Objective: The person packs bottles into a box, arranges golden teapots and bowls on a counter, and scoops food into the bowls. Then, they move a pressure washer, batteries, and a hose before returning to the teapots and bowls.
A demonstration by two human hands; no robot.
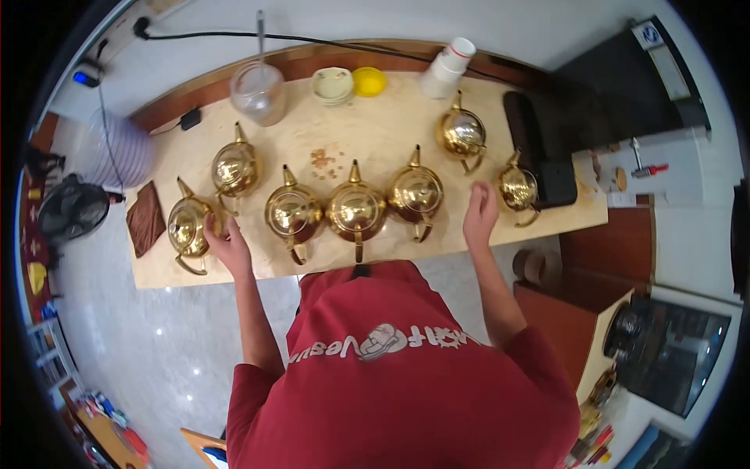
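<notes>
The left hand (226,244) touches the end pot (189,227), fingers curled against its side (grip unclear). The right hand (479,213) hovers open beside the pot (518,189) right of the centre pot (356,209). Seven pots stand on the desk (391,125); five form a row, two sit behind.

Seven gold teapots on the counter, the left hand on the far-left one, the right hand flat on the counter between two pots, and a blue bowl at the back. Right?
Not quite: the bowl at the back is yellow, not blue. The head view shows seven teapots on the counter, the left hand on the far-left teapot, the right hand between two pots.
</notes>
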